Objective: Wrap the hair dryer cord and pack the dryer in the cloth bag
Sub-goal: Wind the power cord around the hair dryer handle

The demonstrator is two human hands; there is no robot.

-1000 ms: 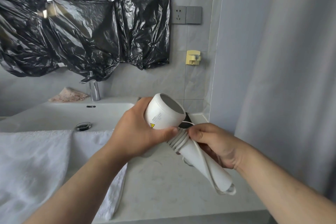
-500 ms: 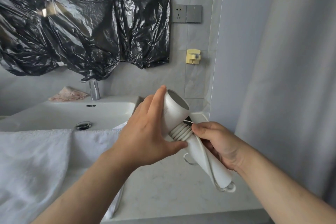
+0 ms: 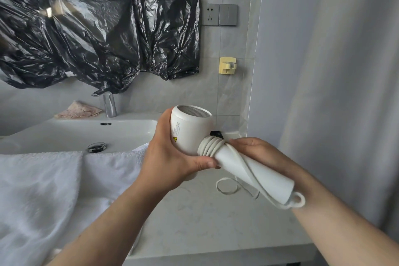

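Note:
A white hair dryer (image 3: 191, 127) is held over the counter, its round head up and its handle (image 3: 259, 171) slanting down to the right. Several turns of white cord (image 3: 210, 146) sit wound round the top of the handle, and one strand runs down along it to the hanging loop at the end. My left hand (image 3: 170, 155) grips the dryer's head from the left, thumb under the coils. My right hand (image 3: 261, 154) holds the handle from behind and pinches the cord at the coils. A thin loose loop of cord (image 3: 226, 187) lies on the counter below. No cloth bag is in view.
A white sink (image 3: 71, 134) with a chrome tap (image 3: 109, 103) is on the left, white towels (image 3: 43, 185) draped over its front. The grey marble counter (image 3: 205, 229) lies below my hands. A wall socket (image 3: 210, 14), a yellow hook (image 3: 226, 66), black plastic sheeting (image 3: 86, 24) and a grey curtain (image 3: 334, 93) surround it.
My left hand opened briefly over the dryer's head and has closed round it again. The dryer has turned so its grille faces up, and another turn of cord lies on the handle.

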